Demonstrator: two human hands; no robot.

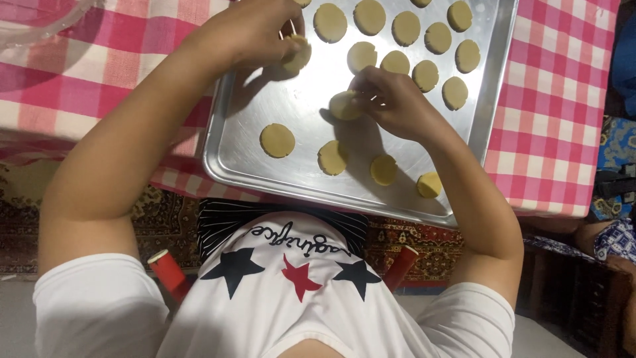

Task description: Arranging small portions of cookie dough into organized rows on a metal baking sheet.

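Left hand: fingers pinch a pale dough round by its edge, just above the baking tray.
Right hand: fingers close on another dough piece, pressed to the tray's middle, likely to seat it flat.
Tray: on a pink checked tabletop, tilted toward the person.
Rows: rounds crowd the far corner; four lie apart along the near edge.
In the way: the right forearm covers part of the near row.
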